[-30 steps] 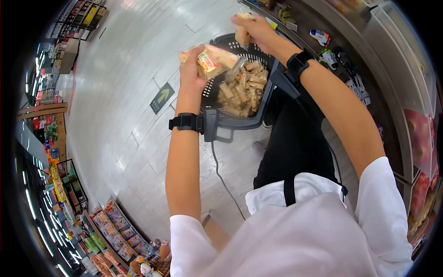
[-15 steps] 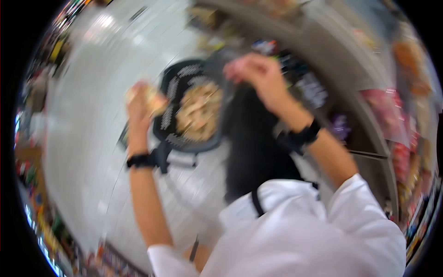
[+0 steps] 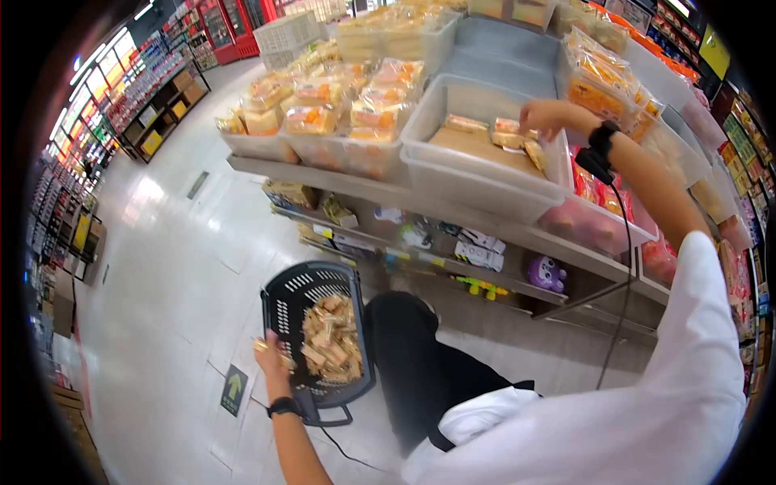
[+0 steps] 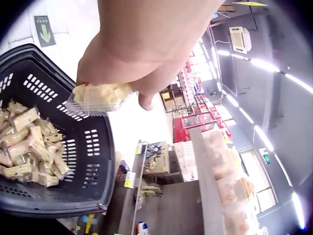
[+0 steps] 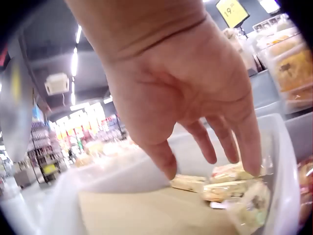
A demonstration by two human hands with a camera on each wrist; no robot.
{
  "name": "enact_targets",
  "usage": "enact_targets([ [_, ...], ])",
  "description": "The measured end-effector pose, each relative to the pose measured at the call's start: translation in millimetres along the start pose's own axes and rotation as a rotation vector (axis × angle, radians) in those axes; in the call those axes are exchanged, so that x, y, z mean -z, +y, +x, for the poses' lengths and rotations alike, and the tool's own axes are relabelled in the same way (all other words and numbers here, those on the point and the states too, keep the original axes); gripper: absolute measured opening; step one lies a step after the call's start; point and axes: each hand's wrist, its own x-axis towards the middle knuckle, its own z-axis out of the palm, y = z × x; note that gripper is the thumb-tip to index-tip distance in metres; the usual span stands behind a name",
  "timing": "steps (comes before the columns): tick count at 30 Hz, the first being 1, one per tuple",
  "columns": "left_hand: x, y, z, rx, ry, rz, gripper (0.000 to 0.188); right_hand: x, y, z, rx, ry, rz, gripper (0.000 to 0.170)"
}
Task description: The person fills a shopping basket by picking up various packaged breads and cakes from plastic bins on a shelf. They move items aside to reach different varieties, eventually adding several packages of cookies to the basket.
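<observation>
Shelf: a long display shelf (image 3: 517, 229) crosses in front of the person, tubs along its top, a purple toy (image 3: 547, 275) on a lower board.
Leg: a black trouser leg (image 3: 404, 356) stands just beside the basket's right edge.
Basket: the dark basket (image 3: 284, 295) stands low at the person's left, holding a heap of small wrapped snacks (image 3: 330, 343).
Neighbours: a bread tub (image 3: 347, 153) sits against the open tub's left side, a tub of red packets (image 3: 598, 226) against its right.
In the way: the open tub (image 3: 477, 182) has raised walls all round; its front wall stands between the person and what lies inside.
Tub floor: a brown cardboard sheet (image 3: 465, 149).
Right hand: the right hand (image 3: 554, 117) hangs over the tub's right edge, fingers pointing down and spread, grasping nothing I can see.
Left hand: the left hand (image 3: 276, 361), by the basket's left edge, grasps a clear wrapped pack (image 4: 100, 96).
Last packets: a few wrapped packets (image 3: 509, 133) lie towards the tub's back right corner, just below the right fingertips; whether they touch, I cannot tell.
</observation>
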Motion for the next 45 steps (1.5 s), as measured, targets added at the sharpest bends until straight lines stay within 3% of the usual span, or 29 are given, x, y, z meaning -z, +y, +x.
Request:
enact_targets([
  [2, -10, -6, -19, 0.091, 0.04, -0.032, 0.028, -8, 1, 15, -0.159, -0.252, -0.196, 0.079],
  [3, -2, -20, -14, 0.129, 0.009, -0.038, 0.029, -8, 0, 19, -0.152, -0.234, -0.184, 0.079],
  [5, 5, -40, -1, 0.12, 0.092, -0.048, 0.021, -10, -3, 30, -0.095, -0.184, -0.231, 0.097],
  [7, 12, -49, -3, 0.149, 0.101, -0.103, 0.022, -7, -8, 37, -0.081, -0.21, -0.327, 0.098],
  [9, 5, -23, -24, 0.345, 0.199, -0.084, 0.037, -10, -4, 55, -0.069, -0.237, -0.418, 0.098],
  [10, 6, -21, -25, 0.358, 0.145, -0.084, 0.051, -14, -1, 71, -0.079, -0.274, -0.532, 0.098],
  [12, 16, -37, -12, 0.309, 0.155, 0.056, 0.056, -22, 6, 87, -0.09, -0.325, -0.647, 0.099],
  [14, 5, -30, -26, 0.252, 0.201, -0.036, 0.055, -30, 6, 97, -0.106, -0.365, -0.628, 0.098],
  [15, 3, -30, -29, 0.239, 0.176, -0.059, 0.051, -37, 20, 105, 0.092, -0.212, -0.589, 0.096],
  [16, 0, -30, -32, 0.224, 0.149, -0.083, 0.047, -40, 27, 120, 0.091, -0.22, -0.592, 0.096],
  [18, -8, -26, -44, 0.244, 0.095, -0.066, 0.043, -40, 35, 130, 0.264, -0.29, -0.388, 0.094],
  [19, -14, -25, -49, 0.254, 0.038, -0.05, 0.039, -45, 43, 131, 0.302, -0.17, -0.391, 0.087],
  [22, -26, -33, -57, 0.253, -0.015, -0.044, 0.037, -27, 17, 104, 0.298, -0.141, -0.291, 0.079],
  [23, -29, -37, -64, 0.213, -0.054, -0.068, 0.036, -31, 22, 104, 0.289, 0.001, -0.048, 0.066],
  [25, -37, -41, -74, 0.214, -0.1, -0.11, 0.034, -11, -9, 67, 0.573, 0.135, 0.133, 0.056],
  [28, -44, -54, -89, 0.237, -0.12, -0.101, 0.034, 0, -46, 27, 0.648, 0.199, 0.309, 0.062],
  [30, -46, -66, -93, 0.278, -0.119, -0.1, 0.032, 3, -88, -9, 0.553, 0.275, 0.465, 0.047],
  [32, -47, -70, -103, 0.287, -0.125, -0.128, 0.031, -22, -141, -39, 0.921, 0.452, 0.827, 0.032],
  [33, -46, -71, -107, 0.29, -0.122, -0.111, 0.03, -23, -159, -60, 0.83, 0.263, 0.853, 0.035],
  [34, -43, -74, -110, 0.296, -0.124, -0.09, 0.028, -35, -183, -86, 0.84, 0.21, 0.877, 0.035],
  [36, -36, -77, -119, 0.284, -0.145, -0.116, 0.027, -65, -238, -136, 0.637, 0.358, 0.672, 0.038],
  [38, -25, -81, -123, 0.298, -0.141, -0.153, 0.027, -85, -262, -153, 0.8, -0.021, 0.732, 0.047],
  [40, -15, -76, -128, 0.322, -0.084, -0.17, 0.028, -117, -297, -153, 0.752, -0.039, 0.559, 0.057],
  [42, -7, -64, -135, 0.319, -0.075, -0.258, 0.032, -204, -325, -89, 1.133, 0.588, 0.496, 0.047],
  [43, -4, -58, -137, 0.292, -0.083, -0.253, 0.036, -220, -337, -79, 1.042, 0.323, 0.535, 0.066],
  [44, -1, -53, -138, 0.29, -0.068, -0.259, 0.036, -231, -347, -77, 1.055, 0.312, 0.538, 0.066],
  [45, 2, -49, -138, 0.281, -0.057, -0.263, 0.037, -241, -354, -75, 0.953, 0.177, 0.599, 0.068],
])
